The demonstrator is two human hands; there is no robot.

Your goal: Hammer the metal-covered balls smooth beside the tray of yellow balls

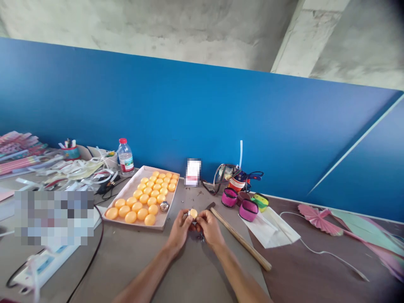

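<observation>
Ball in the hands: it sits up between the fingers, just past the near right corner of the tray, so the handwork on this one looks under way and not yet done.
Left hand: curled, thumb and fingers closed around the ball's side.
Right hand: curled too, its thumb and fingertips drawn in on the other side of the same ball.
Tray: rows of plain orange balls lie in it, showing no silver that I can make out, so I'd judge most of the batch is left.
Silver ball: a single one, by the tray's right wall; perhaps the only finished piece, though I can't tell whether there's orange underneath.
Look of the held ball: pale orange, smooth and round, with a shiny silver bit against its left side; whether that's fixed on, I can't say.
Tabletop: small dark bits lie just below the hands, too blurred to name.
</observation>
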